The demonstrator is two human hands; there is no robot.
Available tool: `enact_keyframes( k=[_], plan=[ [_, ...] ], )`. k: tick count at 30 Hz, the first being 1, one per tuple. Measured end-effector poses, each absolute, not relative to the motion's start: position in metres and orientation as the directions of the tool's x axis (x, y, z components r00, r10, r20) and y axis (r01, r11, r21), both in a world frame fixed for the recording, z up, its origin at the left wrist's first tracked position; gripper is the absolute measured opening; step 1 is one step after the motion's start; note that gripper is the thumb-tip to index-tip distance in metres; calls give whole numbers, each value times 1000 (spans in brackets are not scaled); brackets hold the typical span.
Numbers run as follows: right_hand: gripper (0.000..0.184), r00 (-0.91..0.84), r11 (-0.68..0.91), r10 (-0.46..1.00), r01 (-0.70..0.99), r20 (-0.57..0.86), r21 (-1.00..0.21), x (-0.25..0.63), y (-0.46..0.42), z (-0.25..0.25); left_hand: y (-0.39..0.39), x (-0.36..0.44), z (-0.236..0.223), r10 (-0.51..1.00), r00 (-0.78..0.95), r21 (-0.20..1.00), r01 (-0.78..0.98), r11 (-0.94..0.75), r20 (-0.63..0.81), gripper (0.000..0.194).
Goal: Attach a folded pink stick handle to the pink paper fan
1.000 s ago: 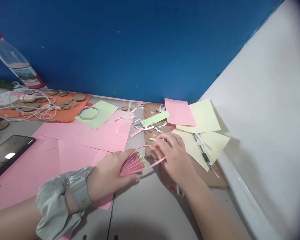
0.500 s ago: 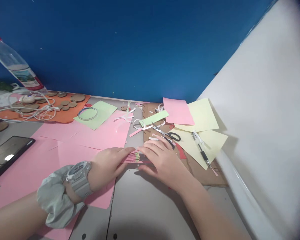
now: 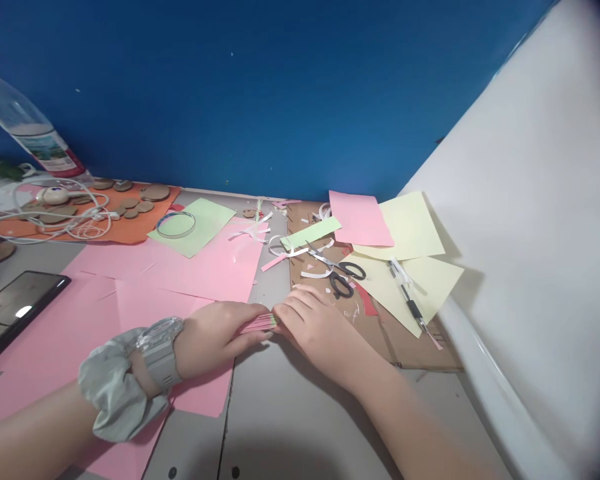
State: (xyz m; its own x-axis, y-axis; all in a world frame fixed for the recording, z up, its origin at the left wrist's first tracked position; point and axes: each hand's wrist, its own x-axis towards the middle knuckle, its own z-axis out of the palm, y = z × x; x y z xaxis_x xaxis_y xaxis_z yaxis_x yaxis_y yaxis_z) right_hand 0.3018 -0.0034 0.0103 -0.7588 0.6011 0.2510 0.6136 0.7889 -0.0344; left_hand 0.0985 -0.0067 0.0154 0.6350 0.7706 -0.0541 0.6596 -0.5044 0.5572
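Note:
A small stack of folded pink and green paper [image 3: 258,323] lies between my two hands, over the grey table. My left hand [image 3: 225,330], with a watch and a scrunchie at the wrist, pinches its left part between thumb and fingers. Against its right end my right hand [image 3: 307,323] is closed, fingers bent over the paper; its thumb is mostly hidden. Just beyond the right hand lie black-handled scissors [image 3: 341,272], with a green paper strip [image 3: 311,233] and white paper scraps beside them.
Pink sheets [image 3: 145,313] cover the table at left, with a phone [image 3: 20,313] at the edge. A bottle [image 3: 35,127], white cable and cardboard discs on orange paper [image 3: 130,230] stand far left. At right, a pen [image 3: 413,307] rests on yellow paper [image 3: 440,280], near a white wall.
My right hand has moved slightly down and left and closed over the right end of the paper stack. The scissors' handles are now uncovered. The left hand keeps its hold.

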Motion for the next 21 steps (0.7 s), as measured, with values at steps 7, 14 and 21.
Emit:
enact_keyframes(
  k=[7,14,21],
  plan=[
    [18,-763,786,608,618,219,-27,302,-7,6,-10,98,-4,755,655,350,699,-623,36,34],
    [15,-749,799,579,599,323,-42,304,-8,4,-16,101,-5,740,669,295,695,-656,70,31],
    [9,-588,699,666,707,459,-108,325,11,5,-10,95,-8,957,250,748,605,-274,148,44]
  ],
)
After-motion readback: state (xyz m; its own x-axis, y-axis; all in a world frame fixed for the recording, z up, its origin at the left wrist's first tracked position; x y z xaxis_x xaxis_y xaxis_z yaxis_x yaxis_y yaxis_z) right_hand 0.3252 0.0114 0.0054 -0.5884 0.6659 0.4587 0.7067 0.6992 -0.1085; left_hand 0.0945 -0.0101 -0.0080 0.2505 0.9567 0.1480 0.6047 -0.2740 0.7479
